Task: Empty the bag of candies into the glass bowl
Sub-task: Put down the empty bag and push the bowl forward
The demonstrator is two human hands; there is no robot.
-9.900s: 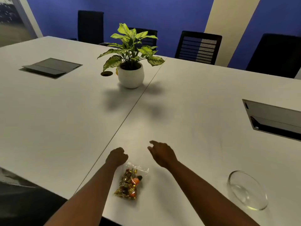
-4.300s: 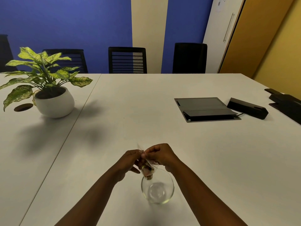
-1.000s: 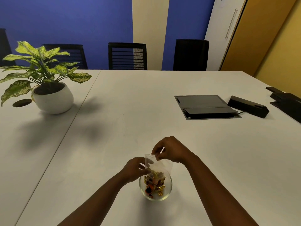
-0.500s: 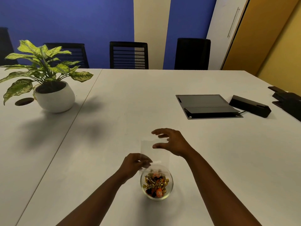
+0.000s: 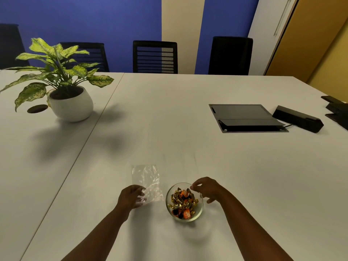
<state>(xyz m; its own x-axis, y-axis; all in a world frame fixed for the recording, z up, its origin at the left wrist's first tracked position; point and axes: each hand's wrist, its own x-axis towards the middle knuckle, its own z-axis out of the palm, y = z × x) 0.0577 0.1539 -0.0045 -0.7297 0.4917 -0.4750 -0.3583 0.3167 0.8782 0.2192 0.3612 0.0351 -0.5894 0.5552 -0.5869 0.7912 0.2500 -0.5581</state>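
The glass bowl [image 5: 200, 209] stands on the white table near its front edge, filled with gold and orange wrapped candies [image 5: 183, 202]. The clear plastic bag [image 5: 147, 180] lies flat and empty on the table just left of the bowl. My left hand [image 5: 130, 197] has its fingers curled on the bag's near left corner. My right hand [image 5: 208, 189] is at the bowl's far right rim. Its fingers are apart, the fingertips touch the rim, and it holds nothing.
A potted plant in a white pot [image 5: 70, 104] stands at the back left, beside a round cable hole [image 5: 37, 108]. A grey cable hatch [image 5: 244, 117] and a black box [image 5: 297, 118] sit at the right. Black chairs [image 5: 155, 56] line the far edge.
The bag has come down from above the bowl and now lies flat on the table to its left. My right hand has let go of it and dropped to the bowl's rim.
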